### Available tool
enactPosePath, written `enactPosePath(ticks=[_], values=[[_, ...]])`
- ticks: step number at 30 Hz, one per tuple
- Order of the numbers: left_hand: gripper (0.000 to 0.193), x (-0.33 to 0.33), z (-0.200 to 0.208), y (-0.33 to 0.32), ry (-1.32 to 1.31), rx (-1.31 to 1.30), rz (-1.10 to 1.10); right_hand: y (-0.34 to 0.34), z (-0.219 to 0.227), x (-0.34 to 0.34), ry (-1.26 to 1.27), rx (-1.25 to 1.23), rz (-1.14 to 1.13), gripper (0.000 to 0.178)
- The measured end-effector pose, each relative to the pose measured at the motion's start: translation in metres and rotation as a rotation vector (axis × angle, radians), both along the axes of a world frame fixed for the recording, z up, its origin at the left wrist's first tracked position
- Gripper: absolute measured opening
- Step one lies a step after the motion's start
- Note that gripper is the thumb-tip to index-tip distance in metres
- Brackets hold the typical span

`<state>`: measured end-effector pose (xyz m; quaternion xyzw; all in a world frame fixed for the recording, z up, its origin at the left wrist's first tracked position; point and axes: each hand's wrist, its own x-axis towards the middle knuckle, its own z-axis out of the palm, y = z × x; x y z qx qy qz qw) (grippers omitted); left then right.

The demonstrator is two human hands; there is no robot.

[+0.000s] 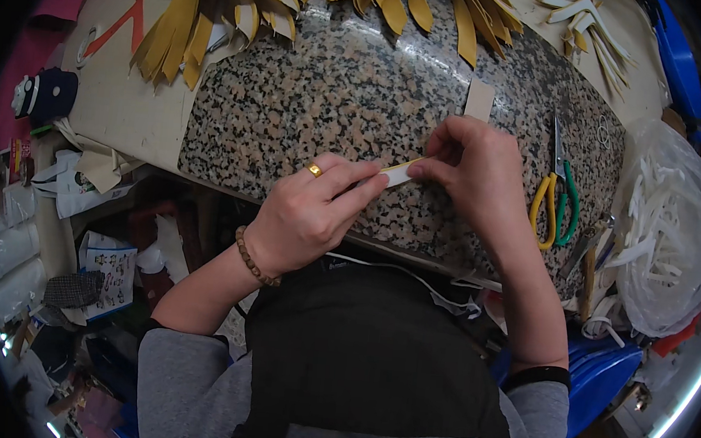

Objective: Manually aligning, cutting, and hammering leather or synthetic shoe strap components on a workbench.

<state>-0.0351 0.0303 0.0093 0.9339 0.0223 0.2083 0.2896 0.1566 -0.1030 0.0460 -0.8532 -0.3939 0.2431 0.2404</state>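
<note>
Over the speckled stone slab, both hands meet at a small strip, white on the face toward me with a thin yellow edge. My left hand, wearing a gold ring and a beaded bracelet, pinches its left end between the fingers. The right end sits between the thumb and fingers of my right hand. Just beyond that hand lies a flat beige strip. Scissors with one yellow and one green handle rest on the slab to the right. My fingers partly hide the held strip.
Mustard-yellow strips with pale backs are heaped at the far left, more yellow strips at the far middle. White and yellow strips lie far right. A clear plastic bag of white strips hangs by the right edge. Red straps lie left.
</note>
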Motion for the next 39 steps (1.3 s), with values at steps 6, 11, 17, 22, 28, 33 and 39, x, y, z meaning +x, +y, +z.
enactPosePath(ticks=[6,11,17,22,28,33,39], values=[[0.036,-0.007,-0.004,-0.002,0.001,-0.041,0.011,0.0,-0.002,0.003,0.14,0.03,0.032,0.028],[0.034,-0.008,-0.005,0.0,-0.01,-0.027,0.006,0.009,0.004,-0.008,-0.064,-0.066,0.062,0.031],[0.044,-0.02,0.007,-0.008,0.071,0.128,0.099,0.02,0.0,-0.009,0.005,-0.06,0.136,0.036],[0.046,-0.024,0.011,-0.011,0.191,0.134,0.152,0.027,0.012,-0.015,0.065,-0.065,0.089,0.033],[0.048,-0.059,0.006,-0.004,0.222,0.088,0.191,0.035,0.014,-0.02,0.019,-0.221,0.113,0.033],[0.05,-0.065,0.006,-0.016,0.199,0.114,0.259,0.031,0.006,-0.021,0.054,-0.099,0.181,0.031],[0.048,-0.062,0.009,-0.013,0.22,0.13,0.256,0.035,0.011,-0.029,0.074,-0.141,0.079,0.033]])
